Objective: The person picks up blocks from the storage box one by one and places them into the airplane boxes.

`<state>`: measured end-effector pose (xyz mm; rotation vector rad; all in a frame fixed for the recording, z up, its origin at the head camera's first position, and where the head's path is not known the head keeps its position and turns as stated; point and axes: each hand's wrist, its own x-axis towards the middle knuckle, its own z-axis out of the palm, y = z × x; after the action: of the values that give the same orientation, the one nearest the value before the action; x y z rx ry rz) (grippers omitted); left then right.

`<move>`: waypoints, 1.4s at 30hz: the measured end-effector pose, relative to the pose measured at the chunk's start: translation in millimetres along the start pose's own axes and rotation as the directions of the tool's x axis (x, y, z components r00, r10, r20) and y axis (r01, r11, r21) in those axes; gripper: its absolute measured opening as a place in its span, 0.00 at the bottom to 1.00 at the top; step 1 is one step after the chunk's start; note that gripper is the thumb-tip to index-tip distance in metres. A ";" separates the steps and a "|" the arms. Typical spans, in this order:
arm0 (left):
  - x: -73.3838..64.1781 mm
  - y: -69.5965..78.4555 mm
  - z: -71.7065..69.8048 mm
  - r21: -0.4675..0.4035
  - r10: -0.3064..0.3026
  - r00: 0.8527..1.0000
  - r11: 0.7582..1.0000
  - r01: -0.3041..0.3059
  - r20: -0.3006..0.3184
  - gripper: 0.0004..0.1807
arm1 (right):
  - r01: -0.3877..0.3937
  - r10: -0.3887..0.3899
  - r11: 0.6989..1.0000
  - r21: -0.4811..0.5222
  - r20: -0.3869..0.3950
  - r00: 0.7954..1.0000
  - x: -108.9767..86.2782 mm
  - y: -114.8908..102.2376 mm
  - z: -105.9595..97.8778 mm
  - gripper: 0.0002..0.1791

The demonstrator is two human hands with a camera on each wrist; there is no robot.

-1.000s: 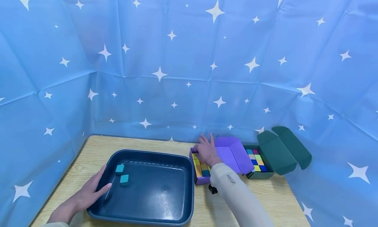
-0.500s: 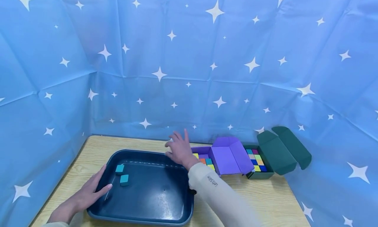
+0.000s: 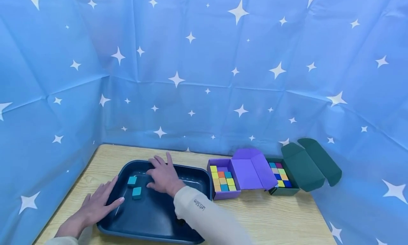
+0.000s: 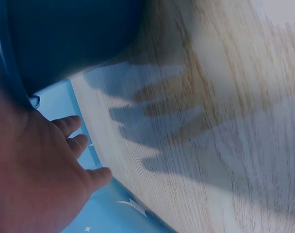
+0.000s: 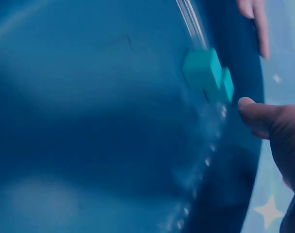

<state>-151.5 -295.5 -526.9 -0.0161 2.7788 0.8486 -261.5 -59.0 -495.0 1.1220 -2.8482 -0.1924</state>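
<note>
My left hand [image 3: 95, 204] rests on the left rim of a dark blue tray [image 3: 153, 223], its thumb inside and its fingers loosely extended outside. In the left wrist view, that hand [image 4: 36, 170] touches the tray wall [image 4: 74, 34]. Above the tray's back part hovers my right hand [image 3: 164, 176], fingers spread, with no object visible between thumb and fingers. Two teal cubes [image 3: 136, 192] sit inside the tray near its left wall, just left of the right hand. In the right wrist view, the thumb [image 5: 261, 116] points towards the teal cubes [image 5: 203, 68], apart from them.
To the tray's right stands an open purple box [image 3: 226, 195] holding several coloured cubes, with a gap at its back. Beyond it, an open green box [image 3: 288, 192] also holds several cubes. A blue star-patterned curtain [image 3: 207, 61] surrounds the wooden table [image 3: 248, 223].
My right hand has moved left from the purple box to above the tray, uncovering the box's cubes. The left hand stays on the rim. The head view has shifted slightly.
</note>
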 end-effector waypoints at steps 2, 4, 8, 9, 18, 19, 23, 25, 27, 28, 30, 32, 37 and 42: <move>-0.5 0.2 0.1 0.017 0.001 1.000 1.000 -0.001 -0.015 0.50 | 0.006 -0.006 1.000 -0.003 0.007 1.000 1.4 -9.5 3.2 0.23; -1.2 0.8 0.1 0.032 0.006 1.000 0.999 -0.005 -0.030 0.50 | 0.006 -0.006 1.000 -0.008 0.014 1.000 1.8 -17.5 6.3 0.24; -2.6 2.4 0.6 0.063 0.014 0.998 0.998 -0.011 -0.059 0.50 | 0.006 -0.006 1.000 -0.016 0.026 1.000 2.8 -29.0 13.9 0.26; -2.6 2.4 0.9 0.072 0.017 0.998 0.997 -0.013 -0.066 0.50 | 0.009 -0.008 1.000 -0.023 0.026 1.000 2.8 -31.2 15.7 0.27; -2.4 0.3 4.4 0.108 0.042 0.994 0.994 -0.031 -0.102 0.49 | 0.011 -0.011 1.000 0.001 0.034 0.999 4.5 -43.9 25.5 0.24; -2.6 0.0 4.3 0.108 0.043 0.994 0.994 -0.032 -0.103 0.49 | 0.013 -0.013 1.000 0.003 0.036 0.999 5.0 -44.9 25.9 0.23; -2.5 -1.2 3.7 0.115 0.048 0.993 0.993 -0.035 -0.109 0.49 | 0.025 -0.025 1.000 -0.001 0.038 0.999 6.6 -48.0 26.6 0.22; -2.9 -1.4 3.5 0.119 0.048 0.993 0.992 -0.035 -0.110 0.49 | 0.032 -0.032 0.999 -0.002 0.037 0.999 6.6 -48.7 26.5 0.21; -3.1 -1.8 3.3 0.121 0.049 0.993 0.992 -0.036 -0.111 0.48 | 0.039 -0.039 0.999 -0.001 0.031 0.999 6.3 -48.2 26.0 0.19; -3.1 -1.4 3.5 0.122 0.050 0.993 0.992 -0.036 -0.110 0.48 | 0.041 -0.041 0.999 0.001 0.026 0.999 5.5 -47.0 25.6 0.19; -2.9 -0.8 4.1 0.125 0.051 0.992 0.991 -0.036 -0.113 0.49 | 0.039 -0.039 0.999 0.011 0.010 0.999 4.2 -43.5 23.8 0.17; -2.7 -0.4 4.6 0.131 0.051 0.992 0.991 -0.036 -0.117 0.49 | 0.037 -0.037 0.999 0.016 -0.003 0.999 2.9 -38.6 20.9 0.16; -3.6 1.2 5.0 0.137 0.046 0.991 0.990 -0.029 -0.123 0.49 | 0.022 -0.022 0.999 0.033 -0.006 1.000 -3.6 -22.0 12.6 0.16; -3.7 0.3 5.8 0.150 0.041 0.991 0.989 -0.022 -0.127 0.50 | -0.001 0.001 0.998 0.069 0.004 1.000 -12.1 -1.3 11.9 0.16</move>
<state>-146.6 -292.3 -530.6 -0.0015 2.9644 0.6686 -253.2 -50.6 -507.3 1.1338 -2.8795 -0.0965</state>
